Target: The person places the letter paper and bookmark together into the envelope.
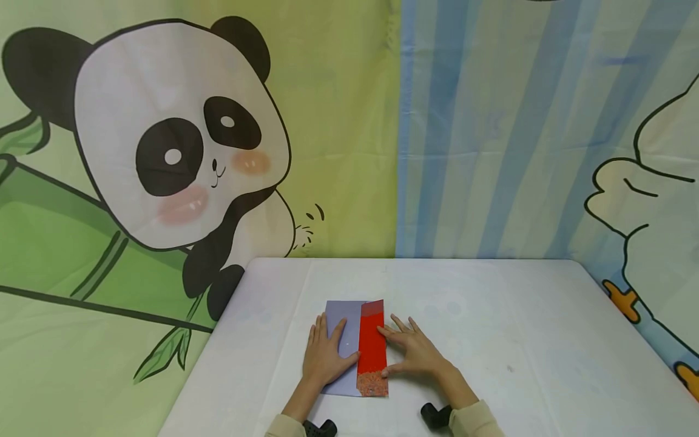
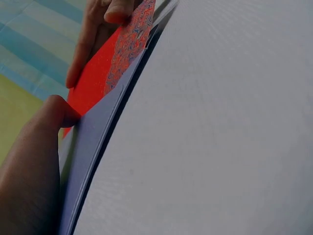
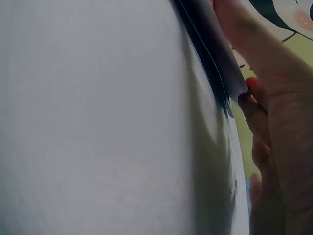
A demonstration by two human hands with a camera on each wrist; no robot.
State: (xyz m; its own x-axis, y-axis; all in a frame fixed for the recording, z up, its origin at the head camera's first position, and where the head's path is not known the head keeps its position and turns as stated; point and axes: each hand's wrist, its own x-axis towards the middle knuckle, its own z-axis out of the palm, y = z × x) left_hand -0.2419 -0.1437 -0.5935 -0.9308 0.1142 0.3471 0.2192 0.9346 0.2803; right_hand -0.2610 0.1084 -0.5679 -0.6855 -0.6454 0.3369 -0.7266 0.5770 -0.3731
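A flat lavender folder-like piece (image 1: pixel 346 346) lies on the table. A red strip (image 1: pixel 372 340) runs down its right side, with a patterned orange band (image 1: pixel 372 383) at the near end. My left hand (image 1: pixel 323 353) rests flat on the lavender side, fingers pointing away and thumb tip at the strip's left border. At the strip's right edge is my right hand (image 1: pixel 417 352), its fingers spread. Its index fingertip touches farther up, and its thumb touches near the patterned band. In the right wrist view, fingertips (image 3: pixel 251 95) are right at the piece's edge.
The white table (image 1: pixel 519 340) reaches back to a hanging cloth with a panda (image 1: pixel 180 133) and blue stripes. Black wrist devices (image 1: pixel 435 416) sit under both sleeves, close to the table's near side.
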